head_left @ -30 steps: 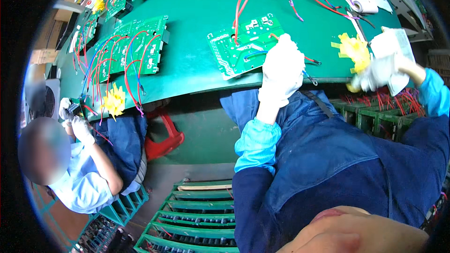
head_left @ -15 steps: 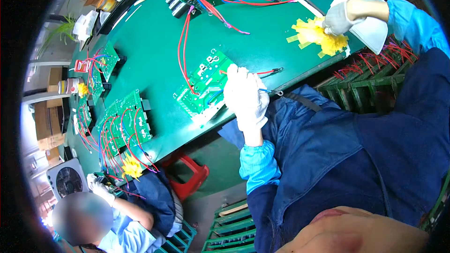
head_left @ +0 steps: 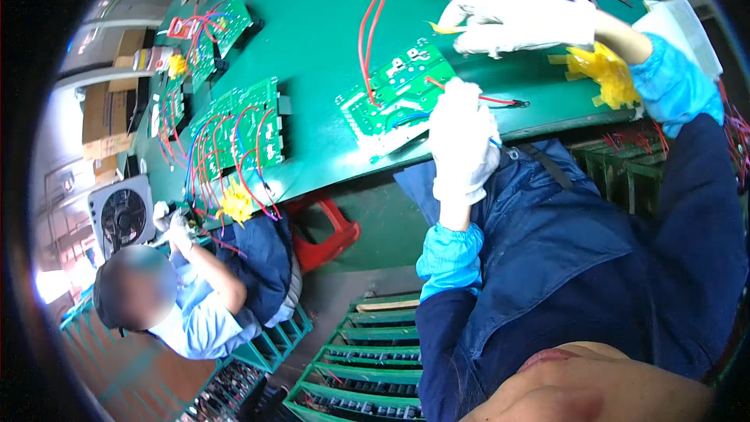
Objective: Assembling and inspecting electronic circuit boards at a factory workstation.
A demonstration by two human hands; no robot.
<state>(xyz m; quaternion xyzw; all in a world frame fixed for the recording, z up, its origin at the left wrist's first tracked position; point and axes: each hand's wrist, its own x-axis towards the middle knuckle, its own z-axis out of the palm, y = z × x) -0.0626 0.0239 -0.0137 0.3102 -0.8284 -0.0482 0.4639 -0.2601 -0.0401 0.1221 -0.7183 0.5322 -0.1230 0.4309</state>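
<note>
A green circuit board (head_left: 391, 94) with red and blue wires lies near the front edge of the green table (head_left: 320, 31). My left hand (head_left: 462, 144), in a white glove, rests on the board's right end with its fingers curled over the board and its wires. My right hand (head_left: 525, 22), also gloved, hovers just beyond the board and pinches a short strip of yellow tape (head_left: 439, 29) at its fingertips. A clump of yellow tape pieces (head_left: 601, 72) sticks to the table under my right wrist.
Several more wired boards (head_left: 238, 129) lie along the table to the left. A co-worker (head_left: 183, 301) sits at the lower left handling yellow tape. A red stool (head_left: 328, 227), green racks of boards (head_left: 367, 359), a fan (head_left: 121, 215) and cardboard boxes (head_left: 105, 117) stand around.
My right hand left the yellow tape clump and moved left over the board with a tape strip. My left hand stayed on the board. The view has swung left.
</note>
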